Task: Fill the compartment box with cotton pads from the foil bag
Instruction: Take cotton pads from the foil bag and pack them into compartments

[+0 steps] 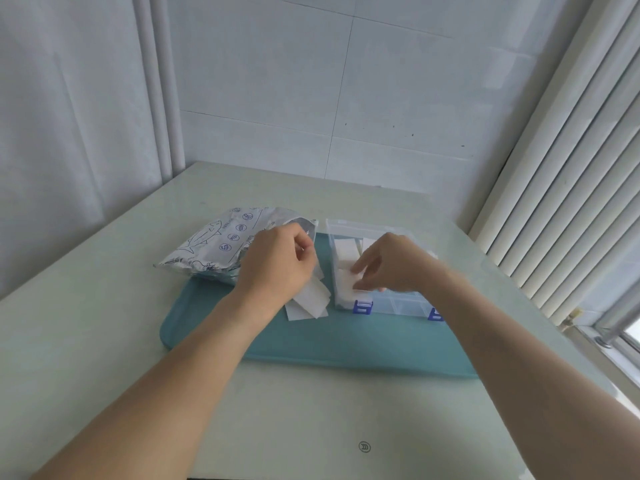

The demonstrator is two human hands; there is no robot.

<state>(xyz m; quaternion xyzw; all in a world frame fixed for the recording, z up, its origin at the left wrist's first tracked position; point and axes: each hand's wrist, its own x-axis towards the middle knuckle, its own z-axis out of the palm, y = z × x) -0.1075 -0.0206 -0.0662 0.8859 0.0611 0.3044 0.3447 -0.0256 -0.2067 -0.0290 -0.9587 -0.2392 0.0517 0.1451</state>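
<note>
A silver foil bag [211,245] with blue print lies on its side at the far left of a teal mat [346,344], its mouth facing right. My left hand [277,263] is curled at that mouth and holds several white cotton pads [308,303] that hang down onto the mat. A clear compartment box [391,303] with blue latches stands open to the right of the bag. My right hand [384,263] reaches into its left compartments and pinches a white pad [353,278] there. More white pads lie in the box's far compartments.
The mat lies on a pale green table [104,341] set in a corner. A tiled wall stands behind, a curtain to the left, white slatted blinds [561,202] and a window sill to the right.
</note>
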